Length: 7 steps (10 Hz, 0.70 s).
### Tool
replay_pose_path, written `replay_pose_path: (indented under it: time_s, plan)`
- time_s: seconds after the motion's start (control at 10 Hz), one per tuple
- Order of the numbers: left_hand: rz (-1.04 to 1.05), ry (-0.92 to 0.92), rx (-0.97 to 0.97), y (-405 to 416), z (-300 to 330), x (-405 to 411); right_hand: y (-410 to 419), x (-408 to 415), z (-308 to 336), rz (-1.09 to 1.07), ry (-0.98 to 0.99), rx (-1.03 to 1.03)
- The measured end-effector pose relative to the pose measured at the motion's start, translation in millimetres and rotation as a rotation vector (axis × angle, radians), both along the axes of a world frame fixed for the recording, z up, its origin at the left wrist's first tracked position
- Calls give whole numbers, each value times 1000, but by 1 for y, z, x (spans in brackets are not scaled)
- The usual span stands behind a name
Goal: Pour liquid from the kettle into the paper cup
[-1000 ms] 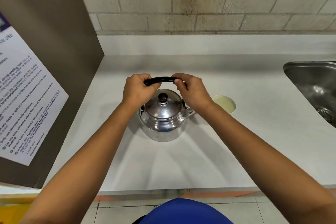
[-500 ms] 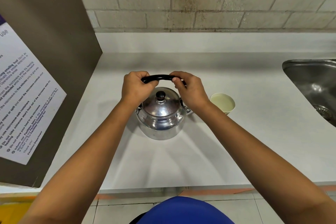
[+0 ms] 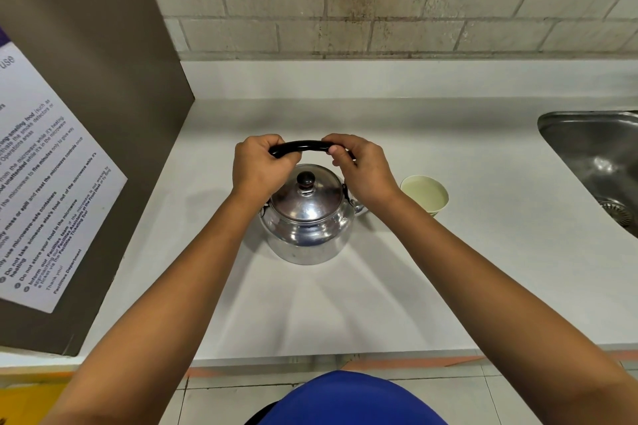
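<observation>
A shiny metal kettle (image 3: 307, 228) with a black lid knob stands upright on the white counter (image 3: 345, 304), its lid on. Its black arched handle (image 3: 298, 146) rises above the lid. My left hand (image 3: 259, 166) is closed around the handle's left end and my right hand (image 3: 362, 172) around its right end. The spout is mostly hidden under my right wrist. Just right of the kettle stands a paper cup (image 3: 425, 195), upright, with pale liquid inside.
A steel sink (image 3: 600, 162) is sunk into the counter at the far right. A brown panel (image 3: 86, 79) carrying a printed notice (image 3: 45, 203) walls off the left side. A brick wall runs along the back.
Both hands keep the same hold on the handle and the kettle stays on the counter. Only the camera has shifted slightly.
</observation>
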<state>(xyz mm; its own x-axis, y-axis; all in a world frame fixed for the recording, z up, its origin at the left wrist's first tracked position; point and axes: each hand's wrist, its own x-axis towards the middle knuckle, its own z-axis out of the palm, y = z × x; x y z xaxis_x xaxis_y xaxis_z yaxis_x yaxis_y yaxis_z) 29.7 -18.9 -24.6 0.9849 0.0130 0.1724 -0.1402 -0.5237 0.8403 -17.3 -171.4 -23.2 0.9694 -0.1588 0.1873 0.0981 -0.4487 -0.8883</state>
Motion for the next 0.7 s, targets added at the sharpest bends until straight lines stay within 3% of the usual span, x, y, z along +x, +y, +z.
replay_pose_path:
  time_s: [0.5, 0.7]
  plan:
    - [-4, -14, -3, 2, -1, -1, 2, -1, -1, 5, -15, 22]
    - [-211, -22, -149, 12, 8, -6, -3, 0, 8, -43, -53, 20]
